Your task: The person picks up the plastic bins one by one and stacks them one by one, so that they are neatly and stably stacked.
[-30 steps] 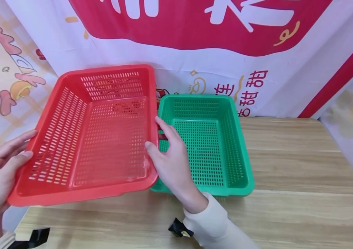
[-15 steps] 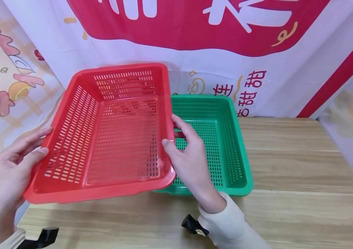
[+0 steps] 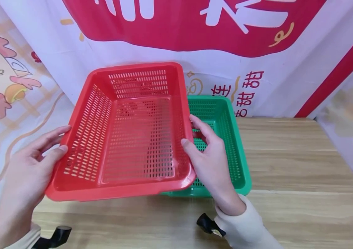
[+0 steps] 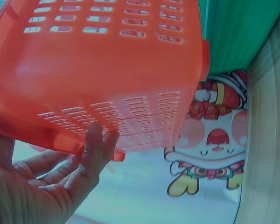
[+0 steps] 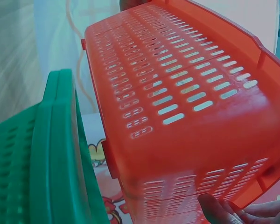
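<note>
Both hands hold a red plastic basket [image 3: 139, 145] up over the table, tilted so its inside faces the head camera. My left hand [image 3: 30, 169] grips the left rim, thumb on top and fingers underneath; in the left wrist view those fingers [image 4: 94, 144] press against the slotted wall. The right rim is pinched by my right hand [image 3: 215, 162], its thumb on the rim and its fingers outside. A green plastic basket [image 3: 241, 166] stands upright on the table behind and to the right, partly covered by the red one in the head view. No contents show in either basket.
The wood-grain table [image 3: 294, 173] extends to the right of the green basket and in front of it. A printed white and red cloth [image 3: 176, 38] hangs behind the table. Black wrist mounts [image 3: 207, 223] sit at both cuffs.
Both hands have carried the red basket to the right, so it now overlaps more of the green basket in the head view. The green basket has stayed in place.
</note>
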Demonstrator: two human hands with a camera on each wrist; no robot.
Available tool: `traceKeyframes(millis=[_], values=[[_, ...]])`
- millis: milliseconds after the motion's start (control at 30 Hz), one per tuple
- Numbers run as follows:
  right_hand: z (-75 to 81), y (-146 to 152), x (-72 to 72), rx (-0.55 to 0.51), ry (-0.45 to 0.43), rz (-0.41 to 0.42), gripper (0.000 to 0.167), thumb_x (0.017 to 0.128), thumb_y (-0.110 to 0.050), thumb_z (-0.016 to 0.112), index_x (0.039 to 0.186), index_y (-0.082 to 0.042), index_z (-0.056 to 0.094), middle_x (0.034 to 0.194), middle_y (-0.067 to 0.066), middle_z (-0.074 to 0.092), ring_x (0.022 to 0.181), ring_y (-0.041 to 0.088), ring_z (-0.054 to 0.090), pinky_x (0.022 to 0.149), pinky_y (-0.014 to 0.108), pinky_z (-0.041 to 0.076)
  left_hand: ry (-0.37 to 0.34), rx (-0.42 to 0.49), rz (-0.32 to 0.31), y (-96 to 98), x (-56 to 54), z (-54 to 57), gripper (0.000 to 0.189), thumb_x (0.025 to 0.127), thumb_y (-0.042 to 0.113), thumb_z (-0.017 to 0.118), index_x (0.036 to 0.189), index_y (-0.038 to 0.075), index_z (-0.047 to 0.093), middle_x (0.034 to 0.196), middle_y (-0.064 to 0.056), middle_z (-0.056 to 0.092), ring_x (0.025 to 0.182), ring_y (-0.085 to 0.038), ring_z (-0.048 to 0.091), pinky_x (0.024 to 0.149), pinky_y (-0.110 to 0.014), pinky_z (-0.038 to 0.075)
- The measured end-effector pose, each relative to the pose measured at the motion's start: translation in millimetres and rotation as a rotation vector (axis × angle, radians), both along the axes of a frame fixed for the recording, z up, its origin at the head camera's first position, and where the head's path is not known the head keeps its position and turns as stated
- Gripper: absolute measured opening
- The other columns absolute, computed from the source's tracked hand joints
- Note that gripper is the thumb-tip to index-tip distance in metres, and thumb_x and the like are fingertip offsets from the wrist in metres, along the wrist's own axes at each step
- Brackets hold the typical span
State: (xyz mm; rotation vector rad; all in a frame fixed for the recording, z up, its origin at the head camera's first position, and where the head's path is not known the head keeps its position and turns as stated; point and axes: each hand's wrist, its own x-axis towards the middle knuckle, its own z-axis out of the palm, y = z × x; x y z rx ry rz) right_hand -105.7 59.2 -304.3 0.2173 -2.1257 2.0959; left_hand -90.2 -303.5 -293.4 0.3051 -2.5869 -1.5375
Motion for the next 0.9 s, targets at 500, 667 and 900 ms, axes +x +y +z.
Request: traceKeyframes(millis=[500,667,900], values=[[1.2,43.3,2.5,0.076,-0.047,-0.07,0.067,0.097,-0.007,0.078,0.159,-0.018,0.054,0.145,0.005,0.061,0.124,0.026,0.064,0.087,0.036,0.067,0.036,-0.036,-0.136,43.5,-11.2,0.1,0.055,0.112,0.026,0.057,0.165,0.025,0.045,0.151,-0.014,0.056,0.08,-0.004,0.079,0.064,-0.033,0.067],[-1.7,60.9,3.2,0.101,-0.067,-0.09,0.066,0.098,-0.012,0.078,0.159,-0.021,0.053,0.147,0.004,0.06,0.125,0.023,0.064,0.087,0.031,0.066,0.015,-0.007,-0.187,62.2,-14.9,0.4,0.057,0.111,0.026,0.06,0.166,0.026,0.044,0.155,-0.019,0.054,0.084,-0.003,0.079,0.067,-0.032,0.067],[-7.5,79.0,3.6,0.152,-0.086,-0.11,0.061,0.103,-0.019,0.074,0.16,-0.022,0.052,0.144,0.004,0.061,0.122,0.024,0.066,0.084,0.029,0.066,0.019,0.036,-0.235,77.7,-18.5,1.6,0.059,0.109,0.026,0.064,0.165,0.027,0.045,0.155,-0.017,0.055,0.094,-0.005,0.08,0.071,-0.036,0.068]])
